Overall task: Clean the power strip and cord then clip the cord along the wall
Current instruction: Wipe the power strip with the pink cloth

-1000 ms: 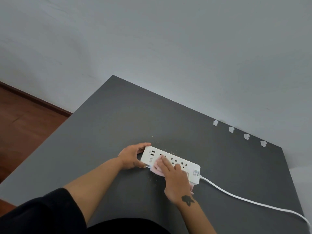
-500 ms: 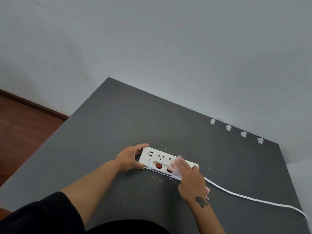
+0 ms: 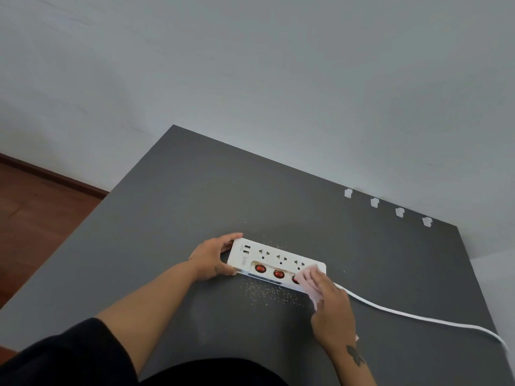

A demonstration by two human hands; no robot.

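Observation:
A white power strip (image 3: pixel 274 260) with three red switches and USB ports lies on the dark grey table (image 3: pixel 167 218). My left hand (image 3: pixel 211 256) grips its left end. My right hand (image 3: pixel 333 310) presses a pink cloth (image 3: pixel 310 280) onto the strip's right end, covering part of the third switch. The white cord (image 3: pixel 412 316) runs from that end to the right and off the table's edge. Several white cord clips (image 3: pixel 374 202) sit in a row along the table's far right edge, by the grey wall.
Fine pale crumbs (image 3: pixel 267 293) are scattered on the table in front of and behind the strip. A grey wall (image 3: pixel 278 79) rises behind the table. Red-brown floor (image 3: pixel 33 213) shows at the left.
My right hand has slid the pink cloth rightward along the strip, from its left half to its right end, uncovering the red switches. My left hand has kept its grip.

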